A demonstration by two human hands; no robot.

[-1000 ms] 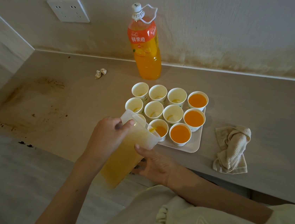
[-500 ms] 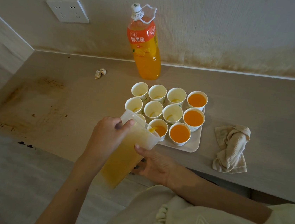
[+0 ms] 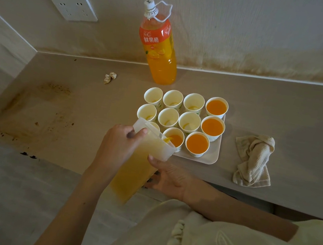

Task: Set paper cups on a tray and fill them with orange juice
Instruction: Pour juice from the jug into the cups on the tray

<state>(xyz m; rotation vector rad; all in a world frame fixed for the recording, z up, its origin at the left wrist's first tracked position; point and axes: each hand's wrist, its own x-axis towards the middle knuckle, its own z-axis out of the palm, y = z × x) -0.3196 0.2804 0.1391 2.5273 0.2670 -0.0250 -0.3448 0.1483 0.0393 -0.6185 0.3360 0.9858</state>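
A white tray (image 3: 211, 160) on the counter carries several paper cups in rows. Three cups in the right column, such as the near one (image 3: 197, 143), are full of orange juice. The front cup beside it (image 3: 175, 139) is taking juice from a clear plastic pitcher (image 3: 139, 166), tilted with its spout over that cup. My left hand (image 3: 117, 147) grips the pitcher near its top. My right hand (image 3: 167, 178) holds its lower side from the right. The other cups, like the middle one (image 3: 168, 117), hold only a trace of juice. One front-left cup is mostly hidden behind the pitcher.
A large orange juice bottle (image 3: 161, 47) with a white cap stands behind the tray by the wall. A crumpled beige cloth (image 3: 254, 160) lies right of the tray. Small paper scraps (image 3: 109, 77) lie back left. Brown stains (image 3: 37, 112) mark the counter's left part.
The juice level in the front cup under the spout has risen slightly. Both hands and the pitcher have stayed in nearly the same pose.
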